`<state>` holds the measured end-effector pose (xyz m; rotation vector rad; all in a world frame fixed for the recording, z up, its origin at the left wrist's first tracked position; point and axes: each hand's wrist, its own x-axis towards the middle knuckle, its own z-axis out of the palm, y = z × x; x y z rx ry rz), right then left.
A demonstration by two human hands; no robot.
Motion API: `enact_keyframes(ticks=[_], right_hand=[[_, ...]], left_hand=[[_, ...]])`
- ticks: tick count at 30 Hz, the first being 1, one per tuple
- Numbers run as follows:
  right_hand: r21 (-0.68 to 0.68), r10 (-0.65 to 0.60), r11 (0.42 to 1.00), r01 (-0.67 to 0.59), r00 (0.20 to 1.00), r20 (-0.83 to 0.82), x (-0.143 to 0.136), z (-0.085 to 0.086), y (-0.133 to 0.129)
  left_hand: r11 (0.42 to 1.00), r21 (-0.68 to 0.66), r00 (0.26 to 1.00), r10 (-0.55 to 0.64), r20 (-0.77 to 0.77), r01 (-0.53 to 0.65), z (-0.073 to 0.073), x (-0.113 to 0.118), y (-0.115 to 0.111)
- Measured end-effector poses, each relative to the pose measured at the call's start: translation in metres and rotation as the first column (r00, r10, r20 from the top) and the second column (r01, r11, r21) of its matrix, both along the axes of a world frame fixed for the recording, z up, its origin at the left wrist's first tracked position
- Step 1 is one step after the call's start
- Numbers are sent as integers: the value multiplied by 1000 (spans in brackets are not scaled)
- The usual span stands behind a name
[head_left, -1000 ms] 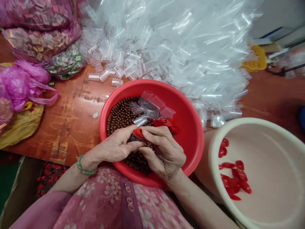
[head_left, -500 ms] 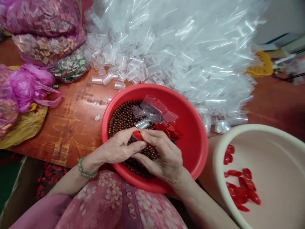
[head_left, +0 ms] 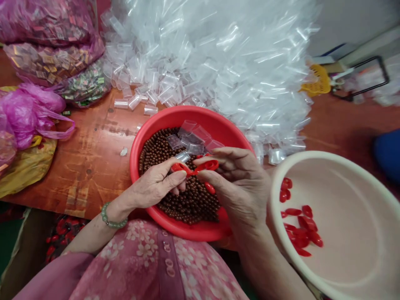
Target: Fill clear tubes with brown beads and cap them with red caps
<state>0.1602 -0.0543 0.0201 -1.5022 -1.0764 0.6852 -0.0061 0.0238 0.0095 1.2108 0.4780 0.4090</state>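
Over the red basin [head_left: 175, 111], both hands grip a red plastic piece [head_left: 208, 166] made of two hollow oval halves joined by a narrow middle. My left hand [head_left: 153, 185] pinches its left half between thumb and fingers. At the other half, my right hand [head_left: 245, 187] has thumb below and fingers above. Another small red part [head_left: 210, 188] shows just under the right thumb; whether it is held or lies on the beads I cannot tell. Shiny brown beads [head_left: 184, 202] cover much of the basin's bottom. Several short clear plastic tubes [head_left: 194, 149] lie on them.
A huge heap of clear tubes [head_left: 218, 71] covers the table's back. A cream tub [head_left: 353, 200] with several red parts [head_left: 304, 231] stands at right. Pink bags [head_left: 46, 62] of small pieces sit at left. A yellow plastic basket [head_left: 317, 79] lies at the far right.
The hands were cupped close together around something with red in it. They have drawn apart to the right, and the two-part red piece now shows stretched between them. The view has shifted slightly right.
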Motion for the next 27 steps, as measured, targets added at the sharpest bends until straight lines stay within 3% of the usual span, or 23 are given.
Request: enact_keyframes(ticks=[3, 7, 11, 17, 27], right_hand=[[63, 97, 991, -122, 948, 302, -5, 4, 4], [-35, 312, 918, -396, 662, 682, -12, 5, 6], [-5, 192, 937, -349, 503, 843, -21, -3, 8], [142, 37, 925, -353, 456, 889, -23, -13, 13], [178, 12, 899, -400, 430, 903, -25, -11, 13]], left_hand=[[999, -10, 999, -32, 16, 32, -1, -1, 1], [988, -123, 996, -83, 45, 88, -4, -2, 2], [955, -290, 995, -32, 95, 59, -6, -1, 1], [929, -364, 993, -21, 115, 62, -5, 3, -3], [931, -362, 994, -7, 106, 45, -9, -1, -8]])
